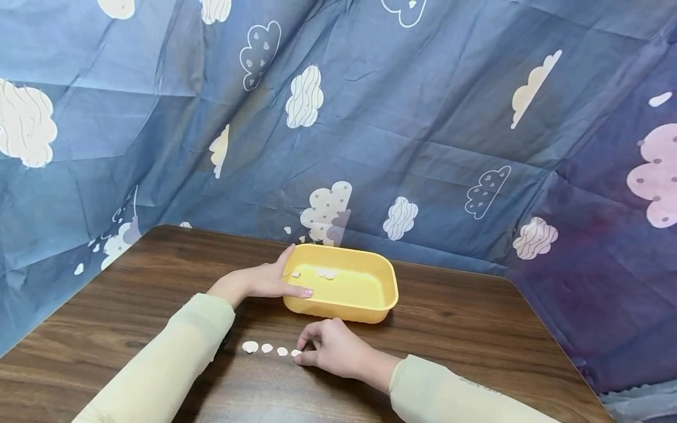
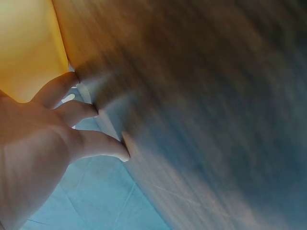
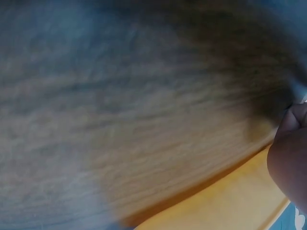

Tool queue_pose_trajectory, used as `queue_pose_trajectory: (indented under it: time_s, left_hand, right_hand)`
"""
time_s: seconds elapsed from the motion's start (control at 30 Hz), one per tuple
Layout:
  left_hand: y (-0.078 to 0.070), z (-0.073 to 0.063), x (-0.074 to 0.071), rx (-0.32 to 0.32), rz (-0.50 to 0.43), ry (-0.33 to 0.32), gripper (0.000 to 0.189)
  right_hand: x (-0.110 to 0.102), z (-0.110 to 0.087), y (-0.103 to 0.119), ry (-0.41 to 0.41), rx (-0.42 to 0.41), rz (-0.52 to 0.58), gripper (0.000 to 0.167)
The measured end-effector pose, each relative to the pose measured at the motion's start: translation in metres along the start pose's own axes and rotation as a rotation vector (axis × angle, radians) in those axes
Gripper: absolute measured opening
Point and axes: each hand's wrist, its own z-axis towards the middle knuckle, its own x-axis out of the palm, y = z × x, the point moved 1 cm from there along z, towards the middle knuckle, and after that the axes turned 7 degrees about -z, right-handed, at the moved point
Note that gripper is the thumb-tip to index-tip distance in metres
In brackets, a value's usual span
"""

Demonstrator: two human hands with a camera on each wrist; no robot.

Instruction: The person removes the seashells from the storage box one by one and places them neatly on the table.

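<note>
A yellow plastic tub (image 1: 344, 308) stands on the wooden table, with a few small white seashells (image 1: 330, 274) on its bottom. My left hand (image 1: 261, 281) grips the tub's left end, thumb over the front rim. In the left wrist view, the other fingers (image 2: 103, 143) spread down to the tabletop beside the tub wall (image 2: 29, 48). In front of the tub lies a short row of white seashells (image 1: 267, 348). At the row's right end, my right hand (image 1: 338, 351) pinches a seashell (image 1: 296, 353) between thumb and index finger, at the tabletop. The right wrist view shows only part of this hand (image 3: 290, 158).
The brown wood-grain table (image 1: 465, 346) extends to both sides of the tub. Behind it hangs a blue cloth (image 1: 359, 129) with cloud prints, close to the table's back edge. Long pale sleeves cover both forearms.
</note>
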Motion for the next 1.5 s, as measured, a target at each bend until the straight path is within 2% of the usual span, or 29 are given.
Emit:
queue_pose_trajectory:
  time_s: [0.2,0.4,0.83,1.3,1.5]
  left_hand:
    - [0.004,0.002,0.003,0.009,-0.02,0.003,0.14]
    - [0.011,-0.003,-0.003,-0.014,-0.009,0.006,0.141]
    - [0.013,-0.002,-0.002,-0.01,-0.011,0.011,0.139]
    - [0.0,0.002,-0.007,-0.014,0.008,0.023,0.14]
    - [0.001,0.001,-0.005,-0.02,-0.006,0.032,0.139]
  right_hand:
    - [0.002,-0.002,-0.001,-0.008,0.025,0.014,0.013]
    - [0.008,0.003,0.002,0.005,0.015,0.025,0.013]
    - [0.012,0.004,-0.001,0.006,0.035,0.044,0.01]
    - [0.003,0.002,-0.001,-0.015,0.008,0.002,0.008]
    - [0.004,0.0,-0.001,0.0,0.01,0.012,0.008]
